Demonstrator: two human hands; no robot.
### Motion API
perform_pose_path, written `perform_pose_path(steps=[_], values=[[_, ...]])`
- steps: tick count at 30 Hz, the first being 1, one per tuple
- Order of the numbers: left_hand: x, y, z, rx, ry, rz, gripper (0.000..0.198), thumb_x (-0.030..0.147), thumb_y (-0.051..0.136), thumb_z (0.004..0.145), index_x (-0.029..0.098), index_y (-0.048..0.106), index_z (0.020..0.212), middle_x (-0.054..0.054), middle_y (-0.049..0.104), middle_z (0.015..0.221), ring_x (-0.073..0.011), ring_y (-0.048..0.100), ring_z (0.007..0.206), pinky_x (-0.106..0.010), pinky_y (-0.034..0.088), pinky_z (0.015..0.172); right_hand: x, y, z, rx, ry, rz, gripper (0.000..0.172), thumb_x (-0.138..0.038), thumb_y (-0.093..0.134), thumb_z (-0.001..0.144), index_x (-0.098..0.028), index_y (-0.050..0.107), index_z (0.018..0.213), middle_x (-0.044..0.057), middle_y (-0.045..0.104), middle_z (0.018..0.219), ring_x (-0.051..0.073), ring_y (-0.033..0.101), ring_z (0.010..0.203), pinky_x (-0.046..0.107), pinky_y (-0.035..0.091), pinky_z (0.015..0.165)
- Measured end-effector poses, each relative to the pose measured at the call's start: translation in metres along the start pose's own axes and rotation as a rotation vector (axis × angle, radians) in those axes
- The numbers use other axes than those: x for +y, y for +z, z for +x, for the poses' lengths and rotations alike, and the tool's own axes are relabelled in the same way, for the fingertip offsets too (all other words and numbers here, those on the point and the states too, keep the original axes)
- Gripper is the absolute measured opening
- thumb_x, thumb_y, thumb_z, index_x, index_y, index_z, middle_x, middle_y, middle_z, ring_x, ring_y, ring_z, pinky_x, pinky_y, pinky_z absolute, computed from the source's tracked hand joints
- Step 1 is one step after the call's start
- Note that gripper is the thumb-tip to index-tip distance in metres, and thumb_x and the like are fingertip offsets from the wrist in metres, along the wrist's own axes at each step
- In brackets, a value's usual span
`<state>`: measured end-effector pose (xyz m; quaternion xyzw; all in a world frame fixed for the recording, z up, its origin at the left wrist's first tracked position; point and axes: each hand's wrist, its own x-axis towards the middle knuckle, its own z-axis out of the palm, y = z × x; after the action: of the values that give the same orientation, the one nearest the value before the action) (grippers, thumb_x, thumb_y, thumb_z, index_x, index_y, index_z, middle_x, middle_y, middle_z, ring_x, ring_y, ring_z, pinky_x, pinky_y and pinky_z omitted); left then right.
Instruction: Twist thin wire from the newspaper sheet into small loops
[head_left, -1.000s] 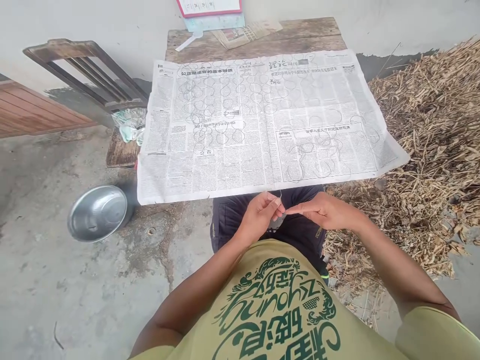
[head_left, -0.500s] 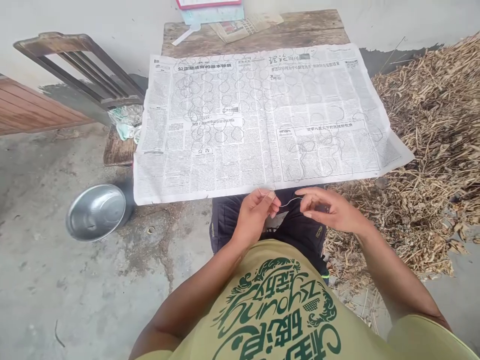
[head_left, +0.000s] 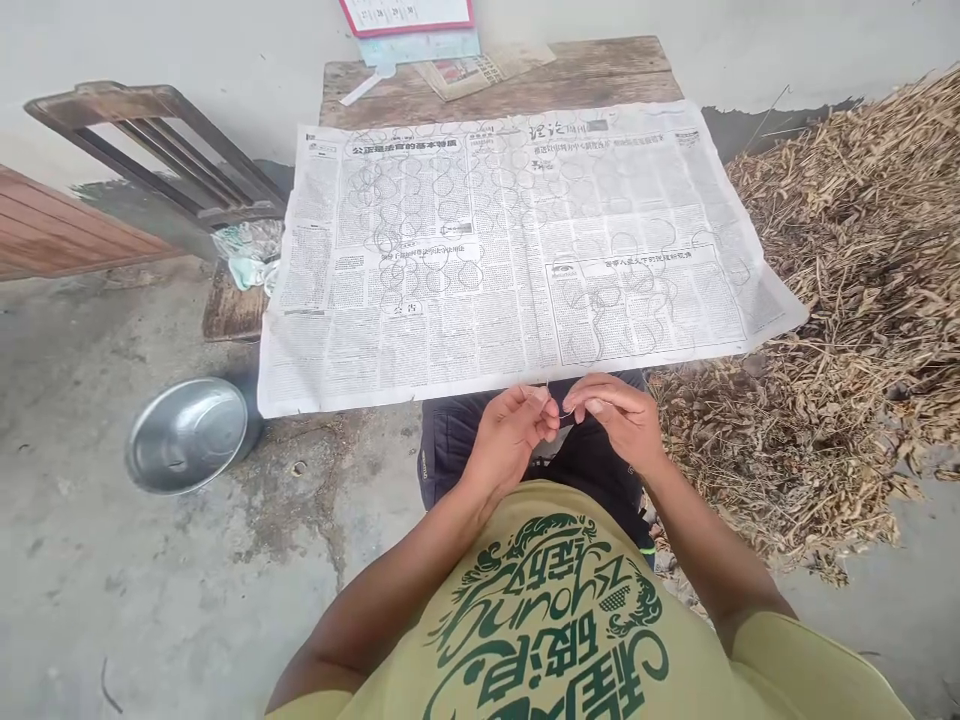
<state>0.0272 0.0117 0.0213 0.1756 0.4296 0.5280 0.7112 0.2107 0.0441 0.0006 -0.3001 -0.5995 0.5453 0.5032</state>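
Note:
My left hand (head_left: 512,432) is closed in a pinch on a thin pale wire (head_left: 567,414), just beyond the front edge of the newspaper and above my lap. Close by on the right, my right hand (head_left: 621,418) has its fingertips brought together at the wire's other end. The short stretch between the two hands bends in a curve. Spread across the table is a large sheet of newspaper (head_left: 420,345), covered with many thin dark ring shapes (head_left: 470,274); whether these are drawn or lie loose I cannot tell.
At the back, the wooden table (head_left: 600,70) carries a folded newspaper piece (head_left: 469,75), a white strip (head_left: 361,88) and a pink-edged calendar (head_left: 409,14). To the left stand a wooden chair (head_left: 161,100) with crumpled plastic (head_left: 251,245) and a metal basin (head_left: 187,435). Dry stalks (head_left: 847,330) pile up right.
My right hand has moved left toward my left hand, and its fingers have closed in on the wire. The span of wire between the hands is shorter. The view has shifted slightly.

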Motion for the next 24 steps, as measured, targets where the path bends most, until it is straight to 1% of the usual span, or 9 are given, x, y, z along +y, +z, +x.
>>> perform_pose_path(steps=[4, 8, 10, 12, 14, 16, 17, 21, 24], values=[[0.001, 0.001, -0.002, -0.019, 0.019, -0.018, 0.040, 0.045, 0.098, 0.080, 0.014, 0.072, 0.076, -0.003, 0.068, 0.075, -0.0107, 0.061, 0.065, -0.022, 0.048, 0.057, -0.002, -0.001, 0.003, -0.065, 0.022, 0.050, 0.026, -0.038, 0.070, 0.109, -0.025, 0.090, 0.098, 0.008, 0.080, 0.094, 0.018, 0.067, 0.072, 0.035, 0.055, 0.064], [0.001, 0.003, -0.003, -0.068, 0.009, 0.048, 0.040, 0.046, 0.096, 0.082, 0.015, 0.071, 0.078, -0.003, 0.069, 0.073, -0.0112, 0.061, 0.062, -0.023, 0.048, 0.056, -0.004, -0.005, 0.005, -0.110, 0.131, 0.150, 0.033, -0.040, 0.071, 0.108, -0.023, 0.086, 0.085, 0.007, 0.077, 0.086, 0.018, 0.064, 0.068, 0.034, 0.052, 0.061], [0.001, 0.004, -0.004, -0.068, 0.022, 0.089, 0.040, 0.048, 0.094, 0.084, 0.015, 0.071, 0.080, -0.003, 0.070, 0.074, -0.0113, 0.060, 0.062, -0.024, 0.048, 0.055, -0.005, -0.004, 0.004, -0.097, 0.194, 0.224, 0.034, -0.040, 0.070, 0.109, -0.022, 0.085, 0.084, 0.007, 0.076, 0.085, 0.017, 0.064, 0.065, 0.033, 0.052, 0.059], [0.000, 0.005, -0.005, -0.039, 0.057, 0.106, 0.040, 0.049, 0.092, 0.086, 0.016, 0.070, 0.080, -0.003, 0.070, 0.075, -0.0116, 0.061, 0.063, -0.024, 0.049, 0.056, -0.005, -0.001, 0.002, -0.049, 0.249, 0.283, 0.034, -0.043, 0.070, 0.108, -0.021, 0.085, 0.087, 0.007, 0.077, 0.086, 0.017, 0.066, 0.064, 0.032, 0.053, 0.055], [0.000, 0.005, -0.004, -0.016, 0.084, 0.111, 0.040, 0.050, 0.092, 0.086, 0.017, 0.069, 0.081, -0.003, 0.071, 0.076, -0.0122, 0.062, 0.065, -0.024, 0.050, 0.057, -0.004, 0.004, -0.001, 0.020, 0.280, 0.322, 0.036, -0.047, 0.073, 0.106, -0.020, 0.086, 0.087, 0.008, 0.077, 0.087, 0.018, 0.068, 0.065, 0.031, 0.053, 0.053], [0.000, 0.005, -0.004, -0.023, 0.090, 0.122, 0.040, 0.050, 0.092, 0.087, 0.017, 0.069, 0.082, -0.003, 0.071, 0.077, -0.0124, 0.063, 0.065, -0.025, 0.050, 0.057, -0.003, 0.006, -0.002, 0.060, 0.282, 0.352, 0.037, -0.049, 0.075, 0.104, -0.020, 0.085, 0.083, 0.008, 0.077, 0.084, 0.018, 0.069, 0.065, 0.030, 0.053, 0.051], [0.000, 0.004, -0.004, -0.036, 0.087, 0.131, 0.039, 0.049, 0.091, 0.087, 0.017, 0.070, 0.082, -0.003, 0.071, 0.077, -0.0124, 0.063, 0.065, -0.025, 0.050, 0.057, -0.003, 0.005, -0.003, 0.054, 0.275, 0.357, 0.038, -0.048, 0.075, 0.104, -0.020, 0.085, 0.080, 0.008, 0.077, 0.083, 0.018, 0.068, 0.065, 0.030, 0.052, 0.052], [-0.002, 0.004, -0.004, -0.087, 0.078, 0.156, 0.037, 0.049, 0.089, 0.090, 0.017, 0.072, 0.081, -0.003, 0.071, 0.075, -0.0124, 0.062, 0.064, -0.025, 0.050, 0.058, -0.006, -0.003, 0.001, -0.055, 0.281, 0.311, 0.042, -0.045, 0.075, 0.105, -0.019, 0.083, 0.073, 0.008, 0.077, 0.080, 0.018, 0.066, 0.066, 0.032, 0.053, 0.058], [-0.005, 0.004, -0.004, -0.071, 0.095, 0.168, 0.036, 0.048, 0.088, 0.092, 0.018, 0.072, 0.082, -0.003, 0.072, 0.077, -0.0125, 0.062, 0.064, -0.025, 0.050, 0.058, -0.013, -0.006, 0.002, -0.019, 0.360, 0.258, 0.044, -0.048, 0.072, 0.106, -0.020, 0.081, 0.074, 0.007, 0.076, 0.079, 0.017, 0.067, 0.066, 0.030, 0.053, 0.057]])
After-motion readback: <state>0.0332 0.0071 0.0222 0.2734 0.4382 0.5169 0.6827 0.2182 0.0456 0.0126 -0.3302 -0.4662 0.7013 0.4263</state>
